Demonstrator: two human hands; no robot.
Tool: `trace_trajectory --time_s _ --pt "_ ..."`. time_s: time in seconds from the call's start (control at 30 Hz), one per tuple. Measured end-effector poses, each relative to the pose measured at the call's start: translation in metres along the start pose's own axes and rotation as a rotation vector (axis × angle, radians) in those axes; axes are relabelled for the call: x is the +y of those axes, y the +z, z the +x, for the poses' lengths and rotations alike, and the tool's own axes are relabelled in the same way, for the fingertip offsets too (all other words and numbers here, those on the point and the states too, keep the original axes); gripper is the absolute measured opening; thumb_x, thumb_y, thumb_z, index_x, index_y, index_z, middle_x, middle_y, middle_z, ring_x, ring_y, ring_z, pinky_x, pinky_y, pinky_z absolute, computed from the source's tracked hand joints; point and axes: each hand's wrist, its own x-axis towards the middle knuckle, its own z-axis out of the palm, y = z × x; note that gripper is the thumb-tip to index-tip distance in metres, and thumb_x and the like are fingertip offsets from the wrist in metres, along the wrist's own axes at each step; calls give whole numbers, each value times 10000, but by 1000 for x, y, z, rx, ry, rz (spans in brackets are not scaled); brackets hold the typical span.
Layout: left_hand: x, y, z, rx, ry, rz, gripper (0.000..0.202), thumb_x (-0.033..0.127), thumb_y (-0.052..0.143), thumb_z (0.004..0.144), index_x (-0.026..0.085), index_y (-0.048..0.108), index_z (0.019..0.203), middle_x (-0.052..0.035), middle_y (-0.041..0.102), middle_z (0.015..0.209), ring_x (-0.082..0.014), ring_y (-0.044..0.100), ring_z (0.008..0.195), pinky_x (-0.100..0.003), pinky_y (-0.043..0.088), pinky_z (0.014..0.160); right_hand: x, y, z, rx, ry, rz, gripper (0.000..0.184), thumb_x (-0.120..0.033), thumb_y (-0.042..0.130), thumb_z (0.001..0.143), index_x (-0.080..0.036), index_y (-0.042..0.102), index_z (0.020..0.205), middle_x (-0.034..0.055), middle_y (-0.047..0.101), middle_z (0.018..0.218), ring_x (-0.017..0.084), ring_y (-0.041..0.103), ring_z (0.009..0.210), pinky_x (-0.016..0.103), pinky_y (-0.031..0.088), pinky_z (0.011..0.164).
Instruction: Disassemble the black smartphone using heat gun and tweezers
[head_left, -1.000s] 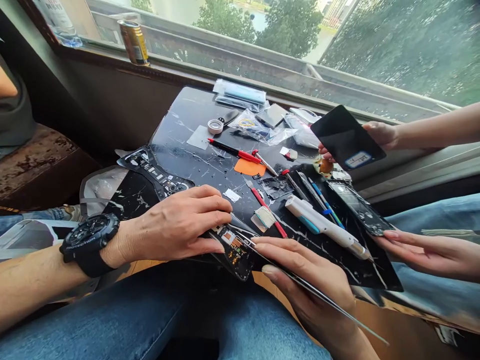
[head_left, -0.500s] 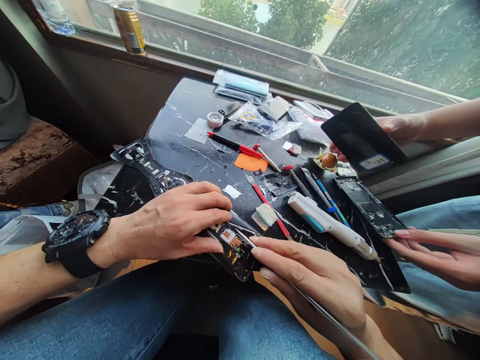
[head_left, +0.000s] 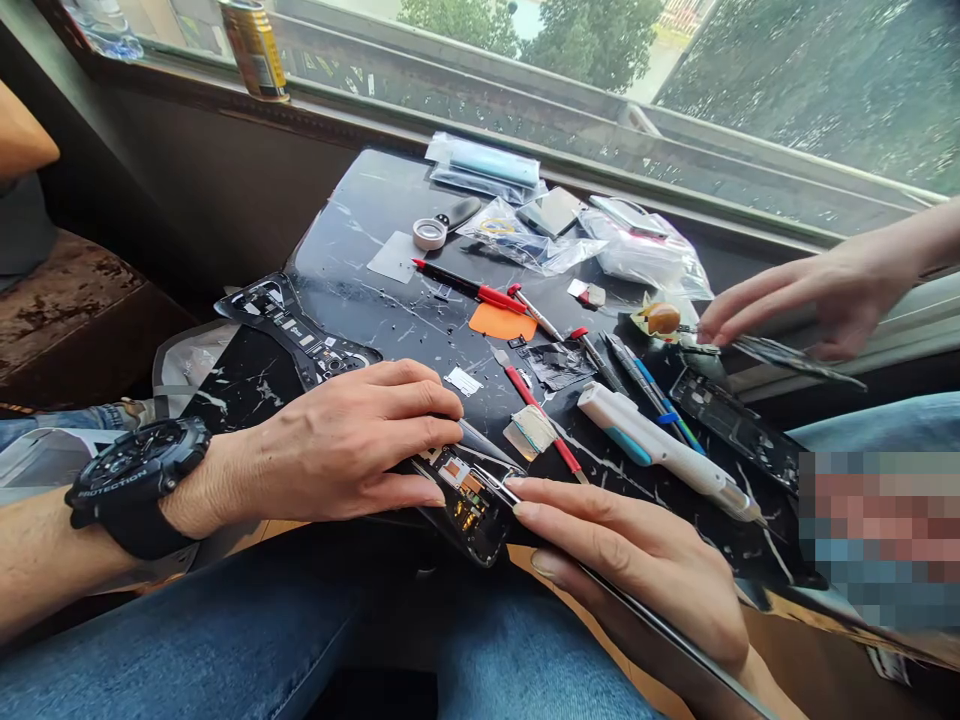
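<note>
My left hand [head_left: 337,450], with a black watch [head_left: 127,480] on the wrist, lies over an opened phone [head_left: 469,500] at the near edge of the black marble-patterned table [head_left: 352,230]. Its fingers are curled together on the phone, with the thumb along the near side. A thin grey tool tip [head_left: 484,443] pokes out from under the fingertips. My right hand [head_left: 637,560] grips a thin flat dark panel [head_left: 675,650] that runs from the phone towards the lower right. Its fingers are stretched along the panel and touch the phone's exposed board.
Another person's hand [head_left: 817,290] holds a dark panel [head_left: 795,355] low at the table's right edge. A white electric screwdriver [head_left: 660,450], red-handled tools [head_left: 540,410], an orange pick [head_left: 501,322], a phone frame [head_left: 292,325], a second opened phone [head_left: 739,430] and plastic bags [head_left: 525,240] cover the table. A can [head_left: 253,45] stands on the windowsill.
The other person's hand has lowered the black panel from upright to nearly flat at the right edge. My hands have stayed on the opened phone and the thin panel.
</note>
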Motion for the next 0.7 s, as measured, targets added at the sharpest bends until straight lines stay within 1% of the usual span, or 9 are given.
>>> trace_trajectory --time_s 0.1,0.23,0.33,0.5,0.7 --pt "0 0 0 2 3 0 348 398 690 995 96 686 1168 -153 732 1209 -272 642 1148 -406 561 1042 0 -1 1 -2 8 4 247 -151 683 1003 -209 787 1220 81 835 1180 184 825 1005 226 660 928" --pt "-1 1 0 11 5 -5 356 406 696 992 94 687 1164 -147 734 1200 -272 641 1135 -410 567 1036 0 -1 2 -6 1 12 252 -131 695 988 -200 786 1212 91 837 1168 191 830 986 226 666 913" --pt "-1 2 0 17 11 0 352 412 690 996 105 682 1169 -143 736 1197 -268 642 1132 -412 572 1031 1 0 2 -30 6 -3 283 -123 702 984 -211 776 1243 88 833 1185 198 829 995 239 676 903" --pt "-1 2 -2 -1 8 -7 344 391 691 999 108 669 1193 -142 723 1220 -272 628 1158 -415 560 1041 2 1 7 -36 -58 -37 261 -142 664 1019 -226 773 1241 80 845 1137 196 836 951 245 693 861" --pt "-1 3 -1 -7 9 -15 337 379 695 997 120 668 1212 -145 723 1223 -266 638 1164 -409 567 1028 -1 1 14 -2 -160 -34 184 -89 730 965 -127 784 1137 126 847 1091 185 822 981 247 669 910"
